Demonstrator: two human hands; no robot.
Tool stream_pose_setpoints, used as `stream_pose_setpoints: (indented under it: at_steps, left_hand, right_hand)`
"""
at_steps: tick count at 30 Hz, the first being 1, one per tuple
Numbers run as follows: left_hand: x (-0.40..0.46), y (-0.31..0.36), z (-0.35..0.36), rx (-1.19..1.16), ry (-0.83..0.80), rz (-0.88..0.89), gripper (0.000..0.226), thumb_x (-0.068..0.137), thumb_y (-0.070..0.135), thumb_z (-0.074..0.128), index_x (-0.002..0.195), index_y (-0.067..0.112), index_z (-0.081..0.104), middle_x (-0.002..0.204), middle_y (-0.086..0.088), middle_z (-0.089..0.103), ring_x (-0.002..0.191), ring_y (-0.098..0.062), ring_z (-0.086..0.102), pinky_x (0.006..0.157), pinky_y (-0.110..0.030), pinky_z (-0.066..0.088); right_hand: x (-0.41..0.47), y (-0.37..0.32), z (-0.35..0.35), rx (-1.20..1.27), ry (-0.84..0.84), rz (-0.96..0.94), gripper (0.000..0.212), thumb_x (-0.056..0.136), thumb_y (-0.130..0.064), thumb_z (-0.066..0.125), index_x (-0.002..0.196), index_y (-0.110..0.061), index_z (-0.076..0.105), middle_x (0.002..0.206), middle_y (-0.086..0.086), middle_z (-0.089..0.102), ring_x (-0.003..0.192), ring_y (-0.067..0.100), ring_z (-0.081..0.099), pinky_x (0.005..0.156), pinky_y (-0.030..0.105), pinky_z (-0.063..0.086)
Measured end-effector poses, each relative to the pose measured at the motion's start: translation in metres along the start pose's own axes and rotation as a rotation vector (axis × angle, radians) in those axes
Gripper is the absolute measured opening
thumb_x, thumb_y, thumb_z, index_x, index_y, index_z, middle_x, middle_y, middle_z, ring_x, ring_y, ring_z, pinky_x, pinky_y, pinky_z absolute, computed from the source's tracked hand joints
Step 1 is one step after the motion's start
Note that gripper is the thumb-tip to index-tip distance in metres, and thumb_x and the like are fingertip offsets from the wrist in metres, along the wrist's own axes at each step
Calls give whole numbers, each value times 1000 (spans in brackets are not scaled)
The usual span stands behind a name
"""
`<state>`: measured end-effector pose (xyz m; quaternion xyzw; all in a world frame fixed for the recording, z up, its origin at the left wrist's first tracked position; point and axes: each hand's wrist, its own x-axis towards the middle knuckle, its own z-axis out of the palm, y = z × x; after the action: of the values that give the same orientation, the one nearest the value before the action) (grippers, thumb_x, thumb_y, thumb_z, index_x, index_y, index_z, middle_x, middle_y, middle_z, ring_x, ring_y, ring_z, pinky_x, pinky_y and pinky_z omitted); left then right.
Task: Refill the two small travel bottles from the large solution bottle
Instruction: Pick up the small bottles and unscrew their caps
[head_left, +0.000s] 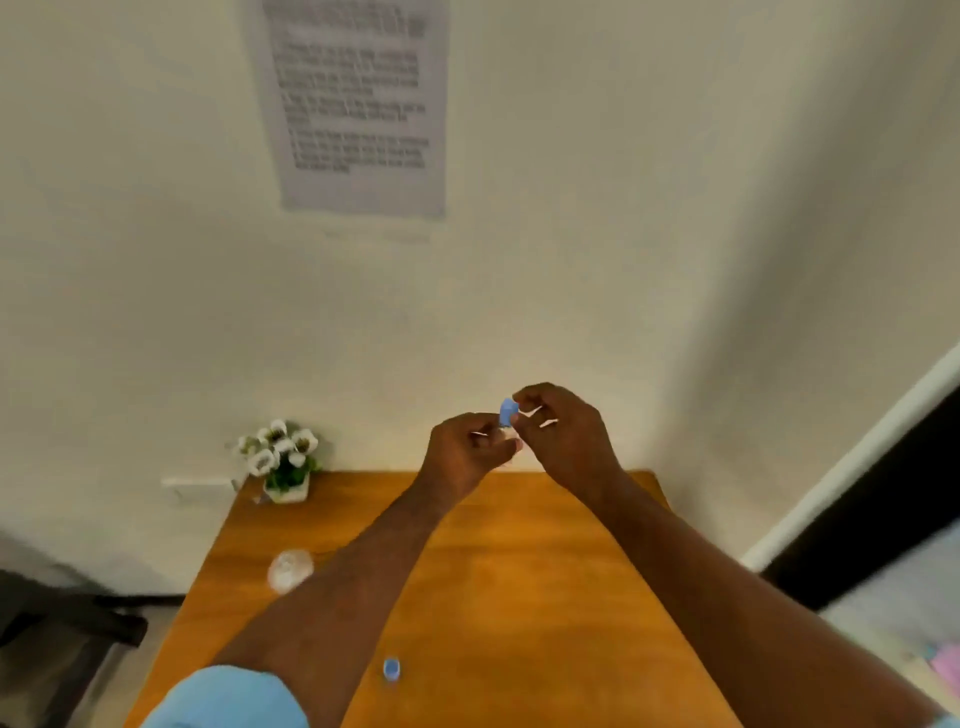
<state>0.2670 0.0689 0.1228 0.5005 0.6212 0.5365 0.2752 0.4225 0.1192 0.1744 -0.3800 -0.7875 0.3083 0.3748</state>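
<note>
Above the far edge of the wooden table, the left hand grips a small travel bottle (contents not discernible) while the right hand pinches its blue cap. Nearer on the table stand the large clear solution bottle and a second blue-capped travel bottle; refilling appears unfinished.
</note>
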Motion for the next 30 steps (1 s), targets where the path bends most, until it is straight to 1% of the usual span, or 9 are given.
stream_pose_setpoints:
  at_steps: [2, 4, 7, 13, 17, 23, 25, 27, 30]
  left_hand:
    - [22, 53, -17, -83, -5, 58, 21, 80, 17, 83, 95, 4, 75, 85, -24, 71, 71, -30, 73, 69, -35, 63]
    - [39, 100, -33, -150, -9, 106, 21, 81, 9, 82, 96, -2, 74, 86, -24, 71, 69, -28, 72, 69, -35, 63]
    - [58, 160, -58, -233, -43, 179, 23, 82, 12, 82, 97, -3, 73, 85, -22, 69, 72, -30, 69, 74, -41, 62]
    - [70, 252, -92, -238, -23, 246, 23, 79, 14, 84, 92, -2, 74, 77, -21, 68, 69, -24, 67, 67, -32, 59]
    - [67, 283, -109, -92, -39, 316, 23, 84, 17, 77, 87, -6, 76, 85, -28, 73, 71, -25, 71, 63, -29, 60]
    - [60, 301, -123, -95, -102, 339, 25, 88, 16, 75, 92, -8, 75, 93, -28, 73, 80, -28, 72, 72, -37, 63]
    - [58, 303, -124, -122, -108, 332, 24, 88, 16, 74, 93, -8, 75, 94, -27, 74, 81, -28, 72, 76, -40, 64]
    - [57, 305, -125, -137, -108, 323, 22, 88, 16, 75, 92, -6, 76, 93, -25, 74, 80, -27, 72, 77, -40, 63]
    - [57, 310, -124, -137, -118, 319, 20, 88, 17, 76, 91, -3, 77, 89, -20, 75, 80, -26, 73, 74, -38, 62]
  right_hand:
    - [39, -40, -24, -9, -3, -92, 11, 86, -24, 73, 96, -28, 68, 93, -16, 71, 80, 5, 67, 76, 29, 57]
    - [69, -79, -47, -21, 14, -175, 10, 83, -26, 74, 90, -28, 67, 88, -13, 72, 76, 6, 68, 75, 33, 57]
    - [99, -138, -79, -31, 51, -252, 16, 78, -29, 80, 87, -28, 67, 84, -10, 72, 74, 6, 68, 72, 29, 56]
    - [129, -223, -116, -38, 137, -327, 21, 73, -28, 85, 80, -21, 67, 77, -7, 70, 73, 10, 67, 68, 26, 54]
    - [133, -252, -126, -56, 144, -351, 19, 75, -21, 84, 76, -15, 66, 78, -4, 72, 76, 15, 69, 70, 33, 58]
    - [135, -265, -131, -11, 117, -469, 15, 77, 3, 69, 75, -10, 61, 79, 1, 74, 79, 19, 72, 77, 46, 61]
    - [136, -265, -134, 64, 42, -486, 14, 81, 6, 65, 80, -8, 61, 86, 0, 76, 87, 18, 73, 81, 42, 61]
    - [135, -266, -139, 136, -43, -471, 11, 89, 2, 64, 93, -8, 64, 101, -3, 76, 96, 15, 72, 83, 32, 60]
    - [132, -267, -143, 178, -39, -419, 23, 89, -23, 74, 108, -18, 62, 113, -9, 67, 96, 14, 69, 79, 28, 56]
